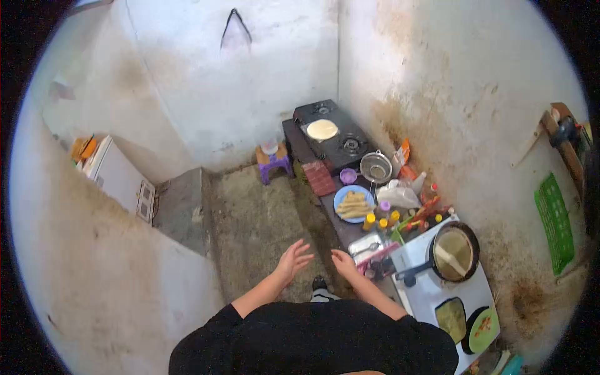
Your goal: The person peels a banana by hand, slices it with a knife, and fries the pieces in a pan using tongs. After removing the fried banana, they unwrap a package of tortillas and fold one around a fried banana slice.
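Left hand: the left hand point(294, 259) hangs in the air over the concrete floor point(256, 225), fingers spread wide, palm turned inward, holding nothing.
Right hand: the right hand point(344, 261) is raised just beside the left, apart from it, fingers loosely open and empty; it hovers at the near edge of the bench point(337, 228).
Nearest thing: a metal tray point(367, 244) sits just beyond the right hand's fingertips, not touched; what lies in it is too small to tell.
Further along the bench: past the tray, ahead of the right hand, a blue plate point(354, 203) carries pale rolled pieces of food; small yellow-capped bottles point(381, 220) stand between plate and tray.
Far end: well ahead of both hands, a black gas stove point(331, 134) bears a round flat bread point(322, 129); a metal strainer point(375, 167) stands near its right corner.
To the right of the right hand: a dark frying pan point(454, 252) rests on a white surface point(437, 290), its handle pointing toward the hand.
Ahead of the left hand: a purple stool point(275, 165) stands against the far wall.
Body: black sleeves cover both arms to the elbow.
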`<state>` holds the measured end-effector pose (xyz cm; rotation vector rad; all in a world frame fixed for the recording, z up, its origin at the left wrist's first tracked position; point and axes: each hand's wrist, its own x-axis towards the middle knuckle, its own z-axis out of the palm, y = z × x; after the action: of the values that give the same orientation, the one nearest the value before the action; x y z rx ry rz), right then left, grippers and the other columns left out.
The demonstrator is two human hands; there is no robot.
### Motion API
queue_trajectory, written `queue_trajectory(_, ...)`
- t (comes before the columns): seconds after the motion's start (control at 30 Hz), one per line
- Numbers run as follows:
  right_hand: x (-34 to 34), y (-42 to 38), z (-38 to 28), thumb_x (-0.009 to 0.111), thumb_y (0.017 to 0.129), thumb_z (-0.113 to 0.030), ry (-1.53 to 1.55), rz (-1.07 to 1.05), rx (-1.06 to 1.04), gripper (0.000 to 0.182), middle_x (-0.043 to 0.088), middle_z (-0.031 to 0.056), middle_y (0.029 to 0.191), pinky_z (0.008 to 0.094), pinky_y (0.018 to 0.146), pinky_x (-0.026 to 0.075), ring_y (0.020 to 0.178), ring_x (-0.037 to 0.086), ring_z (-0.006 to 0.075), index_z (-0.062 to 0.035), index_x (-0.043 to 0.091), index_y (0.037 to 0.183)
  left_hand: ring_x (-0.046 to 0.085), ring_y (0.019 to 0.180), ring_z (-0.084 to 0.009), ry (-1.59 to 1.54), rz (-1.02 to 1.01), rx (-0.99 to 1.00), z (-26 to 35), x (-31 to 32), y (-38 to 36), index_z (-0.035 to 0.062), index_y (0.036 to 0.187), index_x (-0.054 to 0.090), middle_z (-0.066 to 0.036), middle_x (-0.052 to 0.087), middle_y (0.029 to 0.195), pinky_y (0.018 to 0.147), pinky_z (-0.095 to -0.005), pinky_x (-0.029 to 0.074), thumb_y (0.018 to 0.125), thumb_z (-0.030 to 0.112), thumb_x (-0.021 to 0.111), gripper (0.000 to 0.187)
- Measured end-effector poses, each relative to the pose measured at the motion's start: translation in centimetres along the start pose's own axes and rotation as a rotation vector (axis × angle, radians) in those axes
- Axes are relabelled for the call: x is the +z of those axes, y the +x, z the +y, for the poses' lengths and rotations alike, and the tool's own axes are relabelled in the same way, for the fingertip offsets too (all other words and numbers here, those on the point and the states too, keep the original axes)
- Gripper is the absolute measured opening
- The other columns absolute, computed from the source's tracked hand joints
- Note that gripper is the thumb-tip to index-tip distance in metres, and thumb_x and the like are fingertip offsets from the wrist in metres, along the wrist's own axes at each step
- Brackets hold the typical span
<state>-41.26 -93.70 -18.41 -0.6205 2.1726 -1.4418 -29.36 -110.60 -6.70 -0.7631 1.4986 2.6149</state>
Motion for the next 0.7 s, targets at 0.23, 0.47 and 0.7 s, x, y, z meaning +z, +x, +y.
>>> queue_trajectory(0.23, -5.4, 9.4, -0.4, 0.053, 0.081, -0.009, 0.216, 0.133, 0.102, 0.023, 0.061, 0.0066, 0.084, 0.0221, 0.068, 0.045, 0.075, 0.057, 0.0107, 0.0010, 0.057, 0.102, 0.057, 0.092, -0.0210, 0.050, 0.182, -0.093, 6.6, -3.6, 11.1, 0.0074, 0.126, 0.036, -0.008, 0.052, 0.117, 0.082, -0.0339, 0.041, 0.089, 0.025, 0.041, 0.042)
queue_trajectory(0.47, -5.1, 21.4, -0.8, 0.051, 0.084, -0.010, 0.359, 0.009, 0.143, 0.022, 0.061, 0.0062, 0.086, 0.0206, 0.063, 0.043, 0.071, 0.055, 0.0103, -0.0002, 0.056, 0.103, 0.058, 0.082, -0.0168, 0.026, 0.431, -0.089, 10.8, -10.5, 18.4, 0.0082, 0.123, 0.040, -0.006, 0.056, 0.108, 0.077, -0.0314, 0.043, 0.087, 0.020, 0.039, 0.038)
queue_trajectory(0.7, -2.1, 36.5, -5.6, 0.048, 0.086, -0.022, 0.576, -0.052, 0.308, 0.027, 0.060, 0.0030, 0.092, 0.0295, 0.069, 0.044, 0.080, 0.057, 0.0141, -0.0083, 0.052, 0.110, 0.056, 0.076, -0.0143, 0.128, 0.473, -0.204, 15.6, -18.9, 32.4, 0.0122, 0.119, 0.044, -0.003, 0.057, 0.105, 0.066, -0.0287, 0.042, 0.087, 0.021, 0.040, 0.034)
